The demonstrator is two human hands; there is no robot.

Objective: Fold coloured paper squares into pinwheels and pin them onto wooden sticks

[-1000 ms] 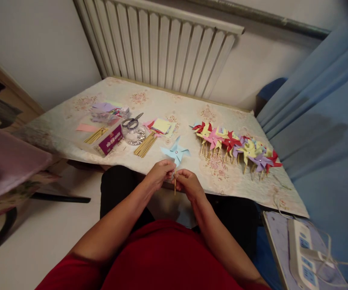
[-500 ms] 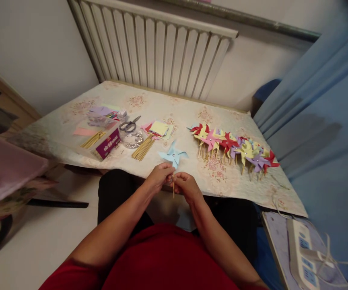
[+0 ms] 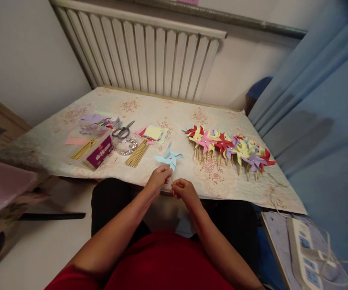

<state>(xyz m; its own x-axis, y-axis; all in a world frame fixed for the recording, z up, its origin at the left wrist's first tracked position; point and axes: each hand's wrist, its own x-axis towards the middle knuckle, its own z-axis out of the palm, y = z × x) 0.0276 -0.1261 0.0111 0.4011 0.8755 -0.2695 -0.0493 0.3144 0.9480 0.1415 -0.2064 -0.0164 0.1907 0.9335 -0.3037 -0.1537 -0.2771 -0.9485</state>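
A light blue paper pinwheel [image 3: 170,158] on a thin wooden stick is held over the table's front edge. My left hand [image 3: 161,178] pinches it just below the blades, its fingertips on the lowest blade. Lower on the stick, the fingers of my right hand [image 3: 184,189] are closed round it. Right of my hands, many finished pinwheels [image 3: 222,143] in red, pink, yellow and purple lie in a row. To the left are a bundle of wooden sticks [image 3: 137,154], a stack of coloured paper squares [image 3: 153,133] and a clear round dish [image 3: 127,145] of small shiny pieces.
Scissors [image 3: 122,131] lie behind the dish. A purple-fronted box [image 3: 99,153] and a clear container of paper pieces [image 3: 93,123] stand at the left. A power strip [image 3: 305,253] with cables lies at the lower right; a blue curtain [image 3: 321,100] hangs on the right.
My right hand has slid down the stick, away from my left hand, leaving a gap between them. The view has shifted a little, and the pinwheel stays in both hands.
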